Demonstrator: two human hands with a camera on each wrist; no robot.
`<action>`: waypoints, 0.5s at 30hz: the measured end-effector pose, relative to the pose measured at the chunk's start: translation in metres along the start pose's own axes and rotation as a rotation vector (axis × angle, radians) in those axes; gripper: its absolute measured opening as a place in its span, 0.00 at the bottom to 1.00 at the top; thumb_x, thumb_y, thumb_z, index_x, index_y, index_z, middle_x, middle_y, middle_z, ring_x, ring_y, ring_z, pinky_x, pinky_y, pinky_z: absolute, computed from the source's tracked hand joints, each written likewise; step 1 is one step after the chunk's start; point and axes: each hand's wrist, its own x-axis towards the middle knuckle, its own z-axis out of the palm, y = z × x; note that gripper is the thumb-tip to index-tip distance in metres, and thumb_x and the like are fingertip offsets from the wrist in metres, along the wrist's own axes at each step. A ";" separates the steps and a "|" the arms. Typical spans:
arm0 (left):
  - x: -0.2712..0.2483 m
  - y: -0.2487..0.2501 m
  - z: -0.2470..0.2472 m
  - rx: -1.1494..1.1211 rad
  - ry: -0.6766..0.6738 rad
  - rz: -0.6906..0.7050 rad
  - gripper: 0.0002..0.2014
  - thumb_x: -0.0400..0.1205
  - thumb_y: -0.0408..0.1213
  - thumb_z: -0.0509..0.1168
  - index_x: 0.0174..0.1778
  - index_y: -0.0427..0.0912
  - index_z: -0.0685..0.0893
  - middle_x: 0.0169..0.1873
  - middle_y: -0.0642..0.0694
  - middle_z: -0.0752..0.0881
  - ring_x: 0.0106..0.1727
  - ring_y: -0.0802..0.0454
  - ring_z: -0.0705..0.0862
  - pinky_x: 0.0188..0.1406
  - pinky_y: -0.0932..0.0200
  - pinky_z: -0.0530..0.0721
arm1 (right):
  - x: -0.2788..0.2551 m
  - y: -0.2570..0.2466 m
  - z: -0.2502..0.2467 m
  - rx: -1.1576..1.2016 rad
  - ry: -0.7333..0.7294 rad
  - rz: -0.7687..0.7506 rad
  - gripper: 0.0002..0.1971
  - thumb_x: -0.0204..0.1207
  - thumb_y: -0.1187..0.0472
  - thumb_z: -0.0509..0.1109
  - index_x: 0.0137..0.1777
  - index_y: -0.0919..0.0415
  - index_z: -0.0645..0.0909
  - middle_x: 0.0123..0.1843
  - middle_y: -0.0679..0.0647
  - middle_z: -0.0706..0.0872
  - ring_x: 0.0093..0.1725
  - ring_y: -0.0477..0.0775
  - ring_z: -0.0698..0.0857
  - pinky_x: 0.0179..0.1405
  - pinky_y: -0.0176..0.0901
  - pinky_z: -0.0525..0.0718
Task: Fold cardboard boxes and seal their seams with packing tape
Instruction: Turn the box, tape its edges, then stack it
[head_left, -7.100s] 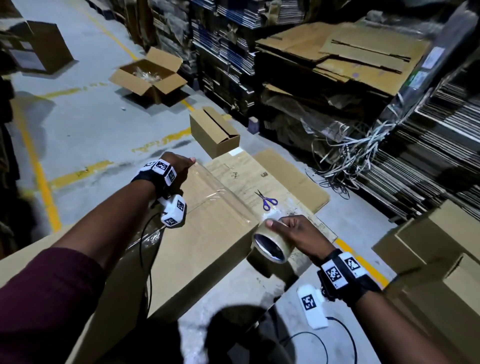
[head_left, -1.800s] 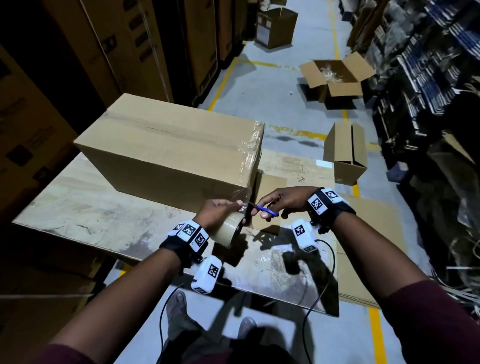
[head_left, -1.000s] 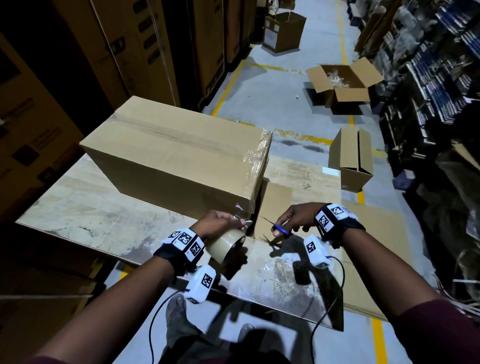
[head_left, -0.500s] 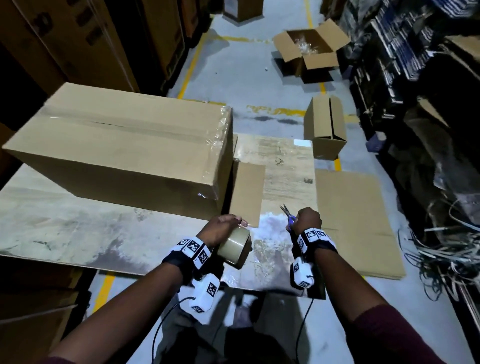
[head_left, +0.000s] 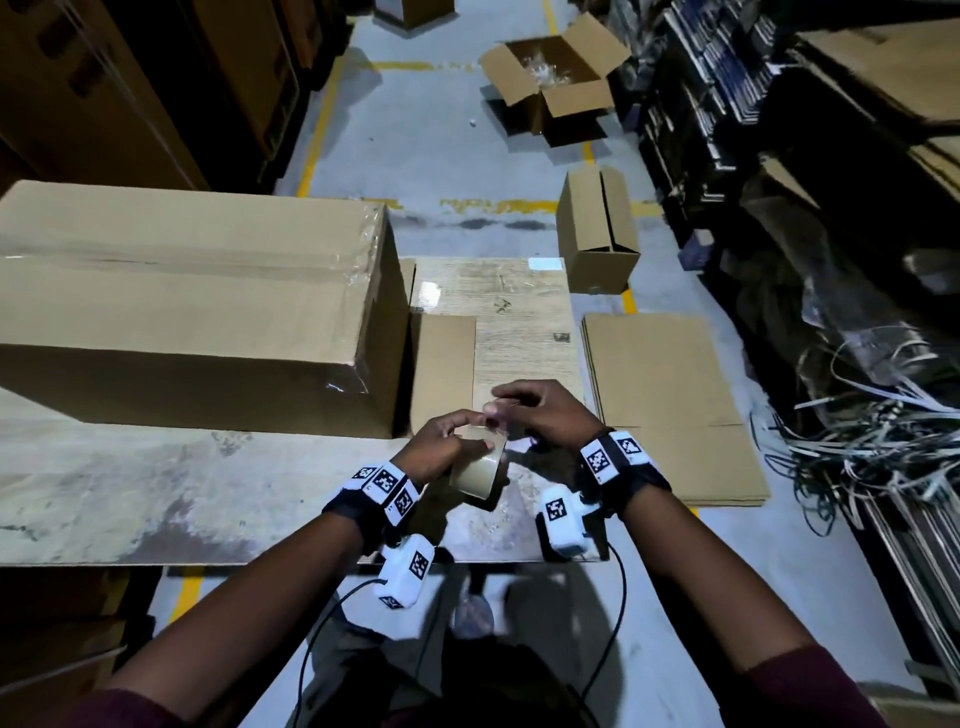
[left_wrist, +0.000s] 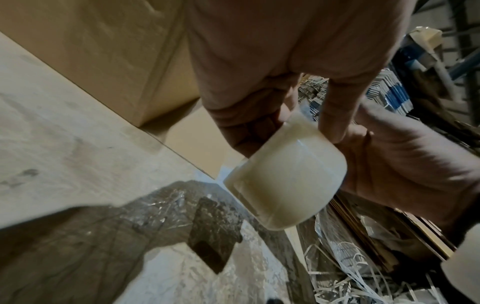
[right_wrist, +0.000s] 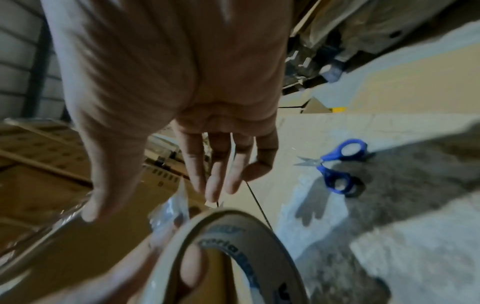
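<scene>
Presently the roll (head_left: 479, 470) is clamped in the left hand (head_left: 441, 447); its end is picked at by the right hand's (head_left: 545, 415) loosely spread fingertips (right_wrist: 215, 189). Should that end tear or restick, the box (head_left: 192, 306) goes unsealed.

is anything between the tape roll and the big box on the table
Nothing visible stands in the way. The left hand holds the tape roll just off the big box, near its taped end, with only bare table and a flat cardboard piece between them. The scissors lie off to the right.

scissors (right_wrist: 335, 164) laid on table, right hand (head_left: 540, 413) now at tape roll (head_left: 478, 467)
</scene>
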 end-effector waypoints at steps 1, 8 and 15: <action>0.000 0.002 0.003 0.009 -0.006 0.014 0.13 0.80 0.27 0.72 0.59 0.40 0.87 0.47 0.41 0.91 0.44 0.47 0.90 0.38 0.58 0.87 | -0.001 -0.005 0.001 -0.091 0.005 -0.066 0.15 0.71 0.56 0.85 0.55 0.61 0.92 0.48 0.57 0.94 0.47 0.51 0.92 0.46 0.41 0.89; 0.015 -0.010 0.014 0.124 0.174 -0.022 0.22 0.78 0.35 0.77 0.67 0.44 0.80 0.50 0.38 0.87 0.37 0.53 0.87 0.29 0.65 0.82 | -0.005 0.007 0.013 -0.387 0.178 -0.273 0.00 0.73 0.65 0.82 0.42 0.60 0.94 0.39 0.51 0.92 0.37 0.35 0.84 0.39 0.22 0.75; 0.036 -0.039 0.020 0.289 0.320 -0.135 0.32 0.76 0.51 0.78 0.73 0.43 0.78 0.67 0.43 0.84 0.64 0.45 0.84 0.65 0.55 0.81 | 0.007 0.031 0.023 -0.246 0.332 -0.166 0.06 0.73 0.68 0.81 0.37 0.58 0.92 0.35 0.43 0.90 0.39 0.41 0.88 0.43 0.38 0.87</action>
